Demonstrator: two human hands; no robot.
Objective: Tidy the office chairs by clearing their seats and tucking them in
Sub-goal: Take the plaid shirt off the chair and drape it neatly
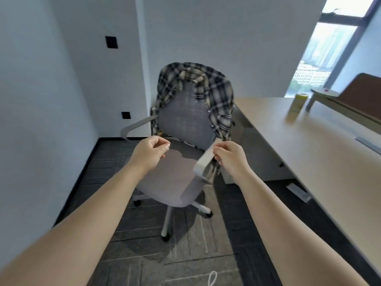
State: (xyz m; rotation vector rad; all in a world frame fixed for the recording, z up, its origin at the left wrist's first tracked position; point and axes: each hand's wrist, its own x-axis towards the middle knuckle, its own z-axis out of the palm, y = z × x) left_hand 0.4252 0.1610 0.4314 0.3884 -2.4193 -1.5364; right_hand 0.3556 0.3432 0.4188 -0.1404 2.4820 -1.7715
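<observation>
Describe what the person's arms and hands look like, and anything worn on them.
Both forearms are bare, with no sleeves in view. The left hand and right hand wear no gloves, rings, watch or bracelet that can be seen. The nails on the fingers look pale; polish cannot be told.

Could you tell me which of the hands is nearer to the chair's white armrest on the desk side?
Right. The right hand curls around that armrest; the left hand hovers apart, above the seat.

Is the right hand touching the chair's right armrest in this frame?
Touching. The head view shows the right hand with its fingers curled round the front end of the white armrest. The left hand hovers above the seat, holding nothing.
</observation>
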